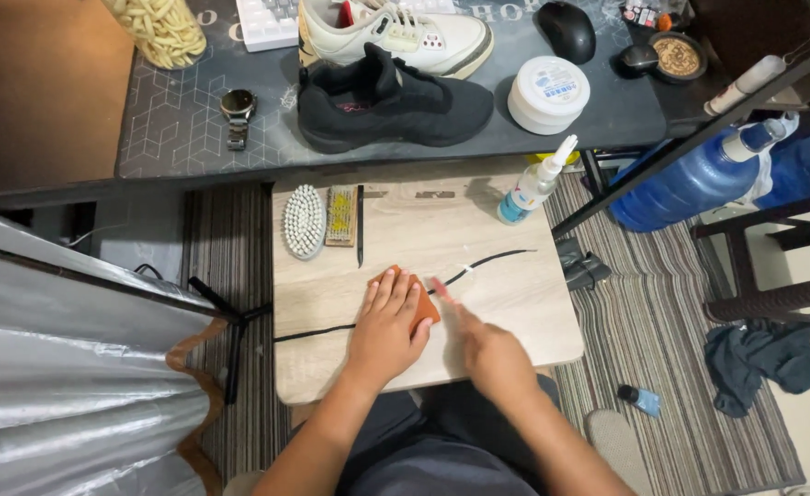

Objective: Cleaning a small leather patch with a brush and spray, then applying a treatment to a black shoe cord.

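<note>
On the small light-wood lap table [515, 312] in front of the person, the left hand [386, 332] lies flat, palm down, fingers together, pressing on a small flat orange-brown block [420, 303] — only its upper and right edges show past the fingers. The right hand [492, 354] is blurred, its fingers stretched toward a thin black lace [487, 262] that runs across the tabletop from the left edge up to the right; I cannot tell whether these fingers pinch the lace or only touch it.

At the far left of the tabletop lie 3 tools side by side: an oval white-bristled brush [304, 220], a rectangular tan-bristled brush [340, 216] and a thin dark stick-like tool [361, 225]. A white-and-blue spray bottle [532, 188] stands at the table's far right corner.

Beyond, on a dark desk mat with a geometric pattern [175, 119], sit a black knit sneaker [391, 101] and, just behind it, a white-and-cream leather sneaker [405, 32]. Near them are a round white lidded tub [548, 94], a metal wristwatch [237, 115], a black computer mouse [566, 29] and a clear jar of pale snacks [161, 28]. A large blue water bottle [699, 179] lies on the striped rug – well to the right.
</note>
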